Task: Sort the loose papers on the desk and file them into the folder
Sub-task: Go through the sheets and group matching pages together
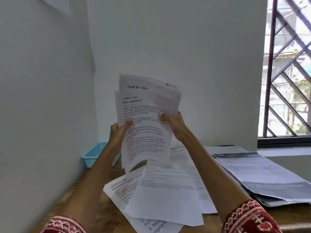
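- Nearest, at 5 and 7 o'clock, two red patterned sleeves (249, 217) frame the lower edge, bare forearms rising from them toward the middle
- Between the forearms, loose papers (166, 194) lie fanned and overlapping on the wooden desk (94, 204); at least four sheets show, the exact count hidden by the overlap
- At 4 o'clock a separate stack of printed sheets with dark header bands (262, 179) lies on the desk, well apart from either hand
- Above the loose papers, held upright at the centre, is a sheaf of papers (144, 125); at least two sheets show, staggered, the front one headed "TASK ID" and "Desk Organization"
- The left hand (117, 132) grips the sheaf's left edge at 9 o'clock, thumb pressed on the front and fingers curled behind
- The right hand (173, 121) pinches its right edge at 3 o'clock, thumb on the front, fingers behind the paper
- Farther back at 8 o'clock, one light blue plastic tray (94, 153) sits against the wall, partly hidden by the left forearm
- Farthest, at 2 o'clock, a window with a dark diagonal grille (286, 81)
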`<state>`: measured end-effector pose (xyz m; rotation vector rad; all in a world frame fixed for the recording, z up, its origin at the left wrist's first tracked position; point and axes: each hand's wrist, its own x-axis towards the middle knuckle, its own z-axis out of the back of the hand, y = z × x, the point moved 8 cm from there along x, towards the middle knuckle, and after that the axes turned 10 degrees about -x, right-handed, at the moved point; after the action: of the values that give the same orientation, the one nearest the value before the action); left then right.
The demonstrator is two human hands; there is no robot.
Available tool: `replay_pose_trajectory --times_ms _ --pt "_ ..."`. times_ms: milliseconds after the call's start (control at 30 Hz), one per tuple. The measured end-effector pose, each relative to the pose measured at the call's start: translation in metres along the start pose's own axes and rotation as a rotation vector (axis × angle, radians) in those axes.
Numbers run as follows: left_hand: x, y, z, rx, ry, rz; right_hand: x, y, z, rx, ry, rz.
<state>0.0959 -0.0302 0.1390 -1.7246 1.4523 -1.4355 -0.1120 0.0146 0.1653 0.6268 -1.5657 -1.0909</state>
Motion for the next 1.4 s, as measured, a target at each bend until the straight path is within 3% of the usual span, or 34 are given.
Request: replay_pose_trajectory --times_ms 100,200,267,433,500,567,633,700,833,1133,1233,1400 --pt "-0.014 0.013 0.011 0.061 0.002 0.018 -0.009 -0.003 0.001 -0.041 -0.022 0.017" --pt "-0.043 0.068 0.037 0.091 -0.045 0.141 -0.034 -0.042 -0.015 -0.123 0.098 -0.083" --pt "-0.056 0.078 0.048 0.131 -0.088 0.083 -0.044 -0.060 -0.024 -0.104 0.150 -0.117" --pt "-0.042 0.046 0.106 0.326 -0.398 -0.057 -0.046 -0.065 -0.019 -0.190 0.158 -0.112" --pt "-0.041 0.041 0.137 0.387 -0.494 -0.032 -0.056 -0.085 -0.019 -0.402 0.208 -0.149" --pt "-0.045 0.043 0.165 0.436 -0.557 0.035 -0.071 -0.118 -0.023 -0.810 0.345 -0.190" --pt "-0.049 0.055 0.188 0.433 -0.563 0.151 -0.088 -0.157 -0.023 -1.204 0.547 -0.263" --pt "-0.054 0.068 0.207 0.451 -0.524 0.273 -0.099 -0.175 -0.013 -1.368 0.631 -0.345" --pt "-0.069 0.076 0.230 0.525 -0.514 0.376 -0.099 -0.174 0.014 -1.289 0.659 -0.431" --pt "-0.065 0.082 0.232 0.578 -0.500 0.362 -0.088 -0.164 0.033 -1.519 0.825 -0.473" --pt "-0.064 0.077 0.236 0.688 -0.503 0.345 -0.080 -0.162 0.018 -1.410 0.726 -0.408" --pt "-0.063 0.062 0.231 1.079 -0.469 0.253 -0.056 -0.152 -0.027 -1.209 0.520 -0.141"
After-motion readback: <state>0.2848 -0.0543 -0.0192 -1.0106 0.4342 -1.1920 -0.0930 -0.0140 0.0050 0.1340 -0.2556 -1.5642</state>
